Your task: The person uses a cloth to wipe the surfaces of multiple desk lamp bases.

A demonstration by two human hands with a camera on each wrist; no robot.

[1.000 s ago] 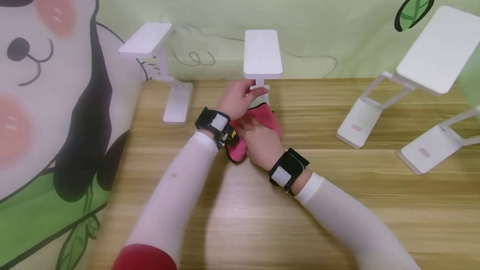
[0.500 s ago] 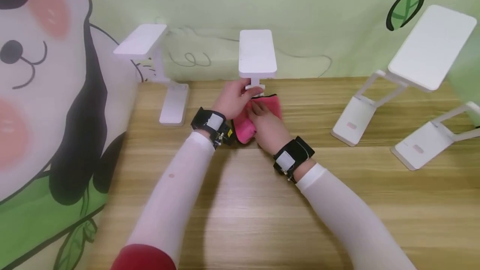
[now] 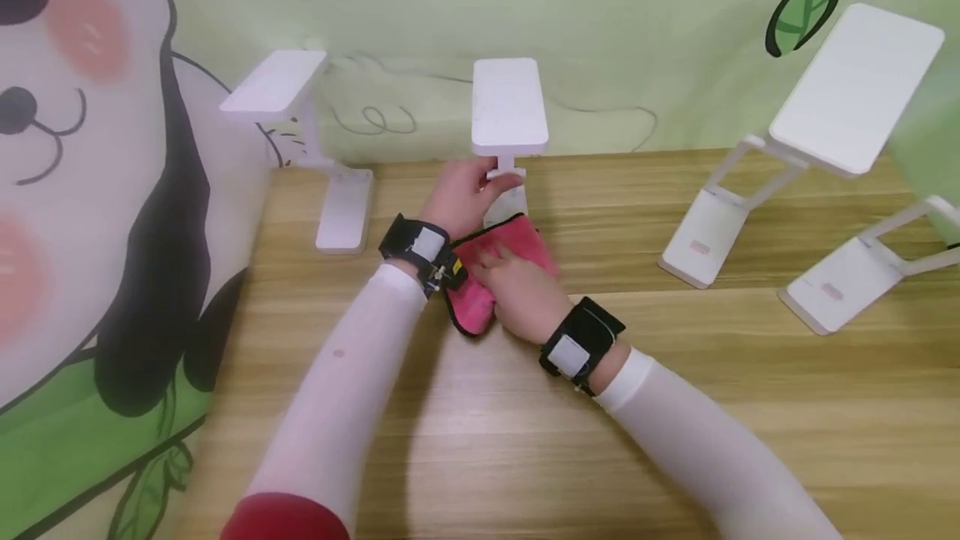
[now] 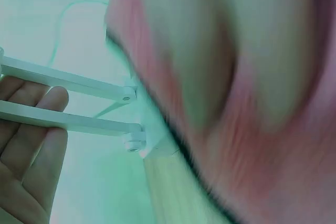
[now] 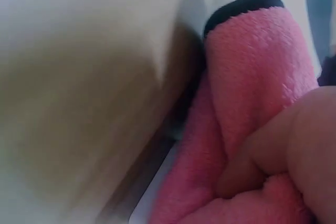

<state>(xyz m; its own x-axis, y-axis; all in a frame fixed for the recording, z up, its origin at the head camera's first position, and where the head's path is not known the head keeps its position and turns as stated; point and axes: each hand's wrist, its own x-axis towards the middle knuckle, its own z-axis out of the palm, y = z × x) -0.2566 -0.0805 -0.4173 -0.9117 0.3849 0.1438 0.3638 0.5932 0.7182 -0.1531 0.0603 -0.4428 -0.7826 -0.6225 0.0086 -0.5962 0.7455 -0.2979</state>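
In the head view, a white desk lamp (image 3: 510, 102) with a flat rectangular head stands near the wall. My left hand (image 3: 456, 197) holds its support; in the left wrist view the fingers (image 4: 44, 156) wrap around two slim lamp arms (image 4: 79, 124). Beneath my right hand (image 3: 528, 298) is a pink fluffy cloth (image 3: 528, 240) with dark edging, bunched at its near end. The cloth lies over the near part of the lamp base (image 3: 506, 205). Seen from the right wrist, the thumb (image 5: 252, 163) digs into a cloth fold. The right fingers look blurred in the left wrist view.
Another white lamp (image 3: 345, 211) stands to the left. Two more lamps are at the right, one with a large raised head (image 3: 858, 90), the other's base (image 3: 843, 286) nearer the edge. All stand on a wooden table (image 3: 487, 440). A cable (image 3: 607, 111) runs along the wall.
My right hand slid the cloth forward over the lamp base, then drew it back toward me, baring the base's far part. My left hand keeps its hold. The camera view shifted slightly.
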